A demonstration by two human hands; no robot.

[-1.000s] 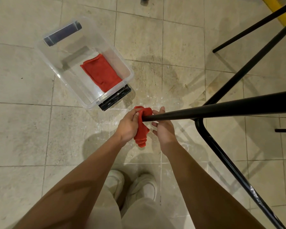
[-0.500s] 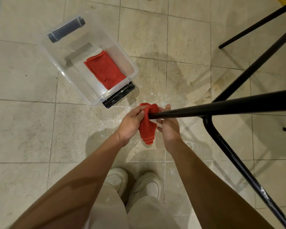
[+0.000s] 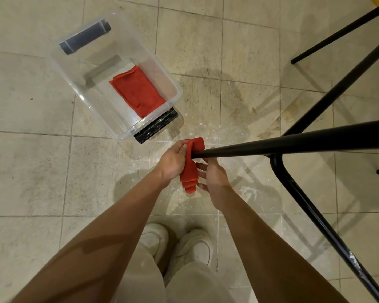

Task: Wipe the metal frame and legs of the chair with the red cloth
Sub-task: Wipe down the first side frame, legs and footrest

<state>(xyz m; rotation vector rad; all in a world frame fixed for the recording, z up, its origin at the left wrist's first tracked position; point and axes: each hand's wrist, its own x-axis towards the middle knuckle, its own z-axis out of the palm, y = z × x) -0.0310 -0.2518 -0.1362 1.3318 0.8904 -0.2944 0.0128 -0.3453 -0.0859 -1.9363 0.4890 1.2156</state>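
A black metal chair leg (image 3: 293, 144) runs level from the right edge to the middle of the head view. Its tip is wrapped in a red cloth (image 3: 189, 169), which hangs down in folds below the leg. My left hand (image 3: 173, 160) grips the cloth around the leg's tip. My right hand (image 3: 212, 173) is just right of the cloth, under the leg, thumb over the top, fingers reaching to the hanging cloth. Another frame bar (image 3: 311, 215) slants down to the lower right with white scuffs on it. More black legs (image 3: 341, 84) cross the upper right.
A clear plastic bin (image 3: 79, 92) stands on the tiled floor at upper left, with a second folded red cloth (image 3: 138, 92) inside and dark handles at both ends. My pale shoes (image 3: 177, 243) are below the hands. A yellow object shows at the top right corner.
Both hands stay at the leg's tip. The cloth has shifted slightly around the tip and hangs a bit lower between the hands.
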